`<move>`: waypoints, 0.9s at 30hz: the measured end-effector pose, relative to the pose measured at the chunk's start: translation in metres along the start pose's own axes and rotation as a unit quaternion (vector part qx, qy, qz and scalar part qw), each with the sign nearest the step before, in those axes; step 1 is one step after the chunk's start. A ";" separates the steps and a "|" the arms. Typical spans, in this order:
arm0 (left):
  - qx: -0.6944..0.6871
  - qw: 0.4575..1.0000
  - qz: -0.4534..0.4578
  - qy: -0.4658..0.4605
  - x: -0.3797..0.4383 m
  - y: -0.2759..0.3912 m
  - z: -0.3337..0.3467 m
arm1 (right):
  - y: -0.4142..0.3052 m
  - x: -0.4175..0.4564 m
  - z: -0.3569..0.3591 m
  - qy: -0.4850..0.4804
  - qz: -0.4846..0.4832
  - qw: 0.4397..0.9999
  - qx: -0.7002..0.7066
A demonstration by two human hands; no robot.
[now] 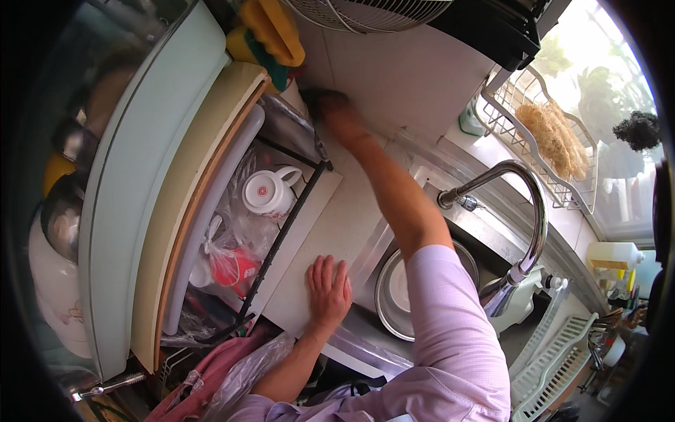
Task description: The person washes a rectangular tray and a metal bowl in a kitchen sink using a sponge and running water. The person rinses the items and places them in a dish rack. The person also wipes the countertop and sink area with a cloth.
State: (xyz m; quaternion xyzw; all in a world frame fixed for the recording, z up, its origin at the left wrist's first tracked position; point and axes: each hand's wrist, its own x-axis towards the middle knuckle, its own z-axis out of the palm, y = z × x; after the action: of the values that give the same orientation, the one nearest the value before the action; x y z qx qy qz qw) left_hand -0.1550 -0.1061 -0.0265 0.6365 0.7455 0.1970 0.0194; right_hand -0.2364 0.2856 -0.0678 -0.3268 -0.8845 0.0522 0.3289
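Observation:
My left hand [329, 290] lies palm down on the pale countertop [337, 221], beside the sink's near-left rim, and holds nothing. Stretched away from me, my right hand [337, 113] is at the far corner where the counter meets the tiled wall [390, 74]. Its fingers are over a dark pad or cloth [316, 97], too blurred to name more exactly. Left of my hands is a black-framed rack [285, 227] with an overturned white mug [263, 192], clear plastic bags and a red item [237, 269] inside.
The steel sink [364, 311] holds a metal basin [387, 295], partly behind my right sleeve. A curved chrome faucet [538, 211] rises beside that arm. Cutting boards [200, 211] stand at left. Yellow sponges [274, 37], a fan [369, 13] and a wire basket [548, 137] sit farther off.

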 end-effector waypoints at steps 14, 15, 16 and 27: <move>0.004 1.000 -0.012 0.027 0.000 0.000 0.002 | -0.028 -0.029 -0.247 0.388 0.013 0.922 -0.003; 0.001 1.000 -0.008 0.021 -0.001 0.001 0.000 | -0.027 -0.028 -0.254 0.403 -0.001 0.915 -0.016; -0.002 1.000 -0.005 0.016 -0.002 0.002 -0.001 | -0.021 -0.032 -0.249 0.383 0.019 0.923 -0.025; 0.000 0.999 0.002 0.038 -0.005 -0.004 0.003 | -0.076 -0.142 -0.214 0.233 0.212 0.894 0.319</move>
State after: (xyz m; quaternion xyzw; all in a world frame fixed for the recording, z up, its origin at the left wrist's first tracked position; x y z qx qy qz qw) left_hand -0.1571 -0.1108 -0.0322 0.6303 0.7441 0.2214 -0.0097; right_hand -0.0651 0.1127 0.0445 -0.3871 -0.6278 0.3222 0.5935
